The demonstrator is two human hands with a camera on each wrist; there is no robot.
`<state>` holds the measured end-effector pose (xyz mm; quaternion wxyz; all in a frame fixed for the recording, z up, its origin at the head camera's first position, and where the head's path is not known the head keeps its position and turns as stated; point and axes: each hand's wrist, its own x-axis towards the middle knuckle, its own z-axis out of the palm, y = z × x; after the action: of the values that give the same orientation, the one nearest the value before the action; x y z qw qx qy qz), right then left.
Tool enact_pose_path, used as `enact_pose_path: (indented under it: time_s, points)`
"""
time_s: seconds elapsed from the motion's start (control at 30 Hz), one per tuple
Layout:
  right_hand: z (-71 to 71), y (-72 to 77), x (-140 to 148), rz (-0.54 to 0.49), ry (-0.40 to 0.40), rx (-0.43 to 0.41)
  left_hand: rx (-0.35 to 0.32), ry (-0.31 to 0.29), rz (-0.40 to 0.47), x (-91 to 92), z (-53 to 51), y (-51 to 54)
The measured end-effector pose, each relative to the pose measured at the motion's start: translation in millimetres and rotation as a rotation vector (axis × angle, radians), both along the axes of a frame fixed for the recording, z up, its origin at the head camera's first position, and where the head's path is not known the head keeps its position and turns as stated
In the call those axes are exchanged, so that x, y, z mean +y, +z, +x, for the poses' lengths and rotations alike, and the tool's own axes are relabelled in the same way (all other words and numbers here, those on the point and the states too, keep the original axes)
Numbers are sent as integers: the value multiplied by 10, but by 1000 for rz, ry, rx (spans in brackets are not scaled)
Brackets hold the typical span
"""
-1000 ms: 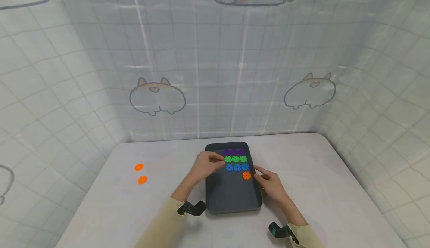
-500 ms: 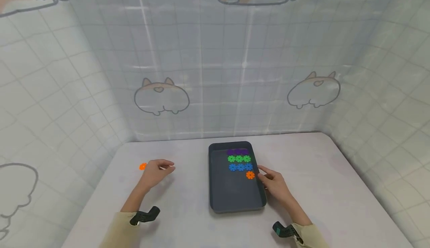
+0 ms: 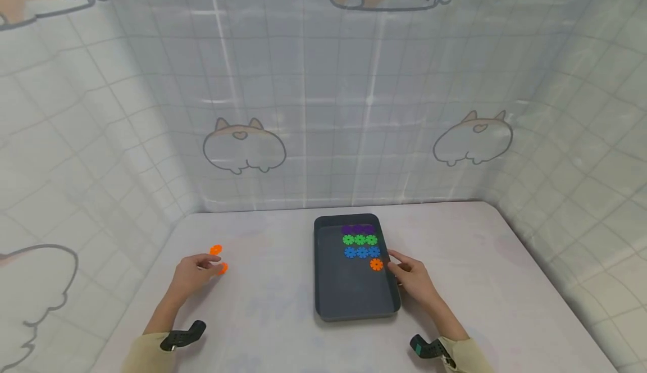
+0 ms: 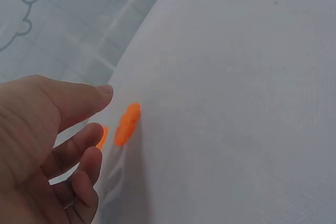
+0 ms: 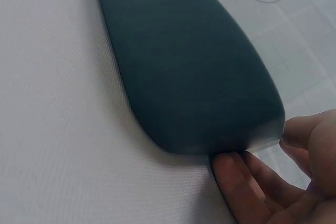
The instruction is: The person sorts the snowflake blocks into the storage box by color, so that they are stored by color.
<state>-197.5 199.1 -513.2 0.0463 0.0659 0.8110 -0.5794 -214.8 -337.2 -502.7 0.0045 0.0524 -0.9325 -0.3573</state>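
Observation:
My left hand hovers over the table's left side, thumb and fingers apart and loosely bent. Just past its fingertips lie two orange notched interlocking discs; in the head view the fingers partly cover the nearer orange disc. A dark grey tray holds rows of purple discs, green discs and blue discs. One orange disc sits below the blue row, near the right wall. At that wall my right hand grips the tray's side between thumb and fingers.
The white table meets a grid-patterned curtain at its back edge, with similar curtain down both sides. Each wrist carries a black camera mount. Bare tabletop lies between the left hand and the tray.
My left hand has moved from over the tray leftward to the two loose orange discs, its fingers coming close to them. The right hand stays at the tray's side.

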Motion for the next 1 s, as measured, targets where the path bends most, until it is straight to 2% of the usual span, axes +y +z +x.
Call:
enact_pose_path:
  time_s: [0.33,0.5,0.73,0.9,1.0]
  points:
    - [27,25,-17,0,-8,-14,-10,29,-17,-63,-35,-118]
    - [26,25,-20,1,-13,-14,1,32,-32,-69,-42,-99]
    - [28,40,-22,2,-9,-15,7,-13,-86,-54,-31,-102]
    - [28,47,-23,8,-12,-14,5,3,-99,-48,-33,-94]
    - [34,50,-26,14,-18,-14,21,31,-67,1,-11,-77]
